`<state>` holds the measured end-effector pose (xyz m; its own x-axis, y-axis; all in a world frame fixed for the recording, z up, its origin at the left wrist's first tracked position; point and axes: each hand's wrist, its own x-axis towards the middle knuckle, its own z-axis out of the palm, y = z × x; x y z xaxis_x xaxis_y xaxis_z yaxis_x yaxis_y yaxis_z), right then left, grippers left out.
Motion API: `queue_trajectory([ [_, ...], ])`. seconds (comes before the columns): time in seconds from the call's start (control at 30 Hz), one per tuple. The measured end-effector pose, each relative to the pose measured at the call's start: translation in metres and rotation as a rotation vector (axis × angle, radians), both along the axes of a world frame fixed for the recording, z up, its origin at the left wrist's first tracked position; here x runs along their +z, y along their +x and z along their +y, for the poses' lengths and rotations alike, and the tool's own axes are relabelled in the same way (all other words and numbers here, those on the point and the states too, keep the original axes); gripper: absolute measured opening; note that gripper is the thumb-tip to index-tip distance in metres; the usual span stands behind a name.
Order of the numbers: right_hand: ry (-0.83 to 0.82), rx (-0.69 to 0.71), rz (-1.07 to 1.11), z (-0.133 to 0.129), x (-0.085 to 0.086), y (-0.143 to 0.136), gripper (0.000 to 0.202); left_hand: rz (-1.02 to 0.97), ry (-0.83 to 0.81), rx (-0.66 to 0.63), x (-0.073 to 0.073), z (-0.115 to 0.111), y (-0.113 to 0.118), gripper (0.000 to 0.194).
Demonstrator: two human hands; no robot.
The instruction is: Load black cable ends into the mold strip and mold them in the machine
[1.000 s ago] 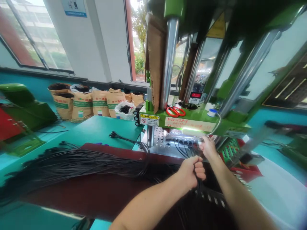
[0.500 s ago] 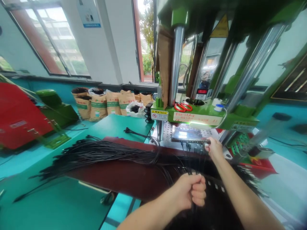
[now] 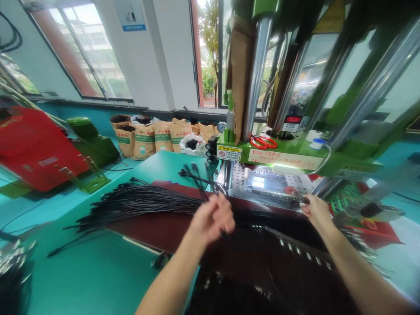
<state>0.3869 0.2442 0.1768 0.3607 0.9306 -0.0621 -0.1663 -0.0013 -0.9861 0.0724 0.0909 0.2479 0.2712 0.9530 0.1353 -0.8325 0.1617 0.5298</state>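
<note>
My left hand [image 3: 215,218] is closed around a small bunch of black cables [image 3: 197,177]. Their connector ends stick up above the fist, blurred by motion. To the right, my right hand [image 3: 316,213] grips the end of a narrow metal bar [image 3: 275,194] at the front of the press's perforated metal plate [image 3: 238,186]. A metal mould block [image 3: 267,178] lies behind the bar, under the press. Left of my left hand, a large pile of black cables [image 3: 141,199] is spread over the dark red board [image 3: 141,236].
The green press [image 3: 348,164] stands over the plate with steel columns [image 3: 259,78]; red-handled scissors [image 3: 263,142] lie on its ledge. A green table [image 3: 105,280] reaches left. Filled paper sacks [image 3: 143,138] line the wall. A red bin [image 3: 377,235] is at right.
My left hand has moved left and up with the cables, away from the bar. Cables that hung from the bar no longer show there. My right hand keeps its grip; the view has shifted.
</note>
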Motion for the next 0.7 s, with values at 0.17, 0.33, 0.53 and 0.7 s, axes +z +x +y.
queue_trajectory([
  [0.17,-0.11,0.232,-0.05,-0.013,0.0,0.026,0.023,0.157,-0.326,0.986,0.019,0.103,-0.092,0.027],
  [0.33,-0.157,0.489,-0.454,-0.006,-0.004,0.054,0.034,0.391,-0.575,1.11,-0.04,0.171,-0.118,0.021],
  [0.53,0.048,0.499,-1.12,0.012,-0.016,0.063,0.018,0.821,-0.721,0.886,-0.086,0.19,-0.123,0.028],
  [0.7,-0.089,0.42,-1.454,0.018,0.014,0.034,0.03,1.128,-0.576,0.608,-0.09,0.192,-0.12,0.057],
])
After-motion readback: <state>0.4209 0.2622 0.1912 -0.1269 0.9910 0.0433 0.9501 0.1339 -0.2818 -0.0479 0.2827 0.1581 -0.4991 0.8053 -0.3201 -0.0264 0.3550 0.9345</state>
